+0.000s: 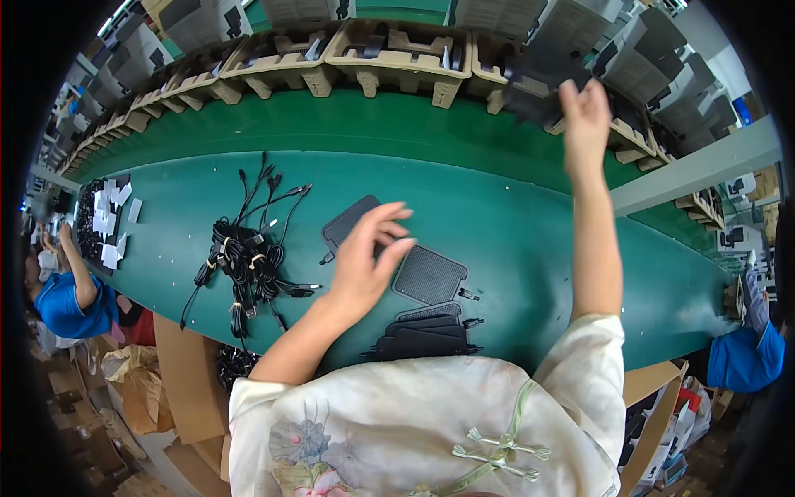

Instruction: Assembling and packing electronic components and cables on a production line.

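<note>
My left hand [364,261] hovers over the green bench with its fingers apart and curved, holding nothing visible. Partly behind it lies a dark flat rectangular pad [344,222] with a short plug-like end. Just right of the fingers is a second black pad with a mesh face [431,275]. A stack of similar black pads [422,335] sits close to my body. My right hand [586,112] is stretched far to the upper right, at the trays, its fingers closed on the edge of a black flat piece [534,89], blurred by motion.
Tied bundles of black cables [248,261] lie left of the pads. Pulp trays [397,62] line the bench's far side, with grey-white boxes behind. White slips [108,211] sit at far left. A grey post [696,166] stands at right. People in blue work at both sides.
</note>
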Available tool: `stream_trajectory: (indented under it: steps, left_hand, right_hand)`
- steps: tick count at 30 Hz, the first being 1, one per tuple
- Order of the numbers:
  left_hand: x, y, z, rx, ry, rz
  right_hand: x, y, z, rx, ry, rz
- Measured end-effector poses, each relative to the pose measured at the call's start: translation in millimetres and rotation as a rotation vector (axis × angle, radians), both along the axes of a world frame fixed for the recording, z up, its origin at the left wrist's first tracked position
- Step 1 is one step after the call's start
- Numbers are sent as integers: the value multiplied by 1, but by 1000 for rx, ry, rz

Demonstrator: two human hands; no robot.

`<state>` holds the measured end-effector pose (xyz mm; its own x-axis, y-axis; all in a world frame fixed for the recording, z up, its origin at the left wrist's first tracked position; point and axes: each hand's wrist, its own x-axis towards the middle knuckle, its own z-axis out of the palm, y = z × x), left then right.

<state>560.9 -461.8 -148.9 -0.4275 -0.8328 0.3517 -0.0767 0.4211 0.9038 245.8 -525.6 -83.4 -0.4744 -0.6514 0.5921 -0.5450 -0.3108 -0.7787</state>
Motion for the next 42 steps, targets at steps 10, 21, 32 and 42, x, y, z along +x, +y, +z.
stream_trajectory:
  steps: [10,21,32,42]
  left_hand:
    - [173,-50,10,-74,-337,780]
    - [199,-102,14,-135,-1085,556]
    - [242,-52,-2,-101,-1304,710]
    - [247,-30,61,-490,-788,1164]
  right_hand:
    - [-197,-122,-14,515,355,-340]
    - [-326,-142,-72,878,640,-213]
    - [-56,-49,-42,183,1068,-533]
    - [129,1,-23,16,609,268]
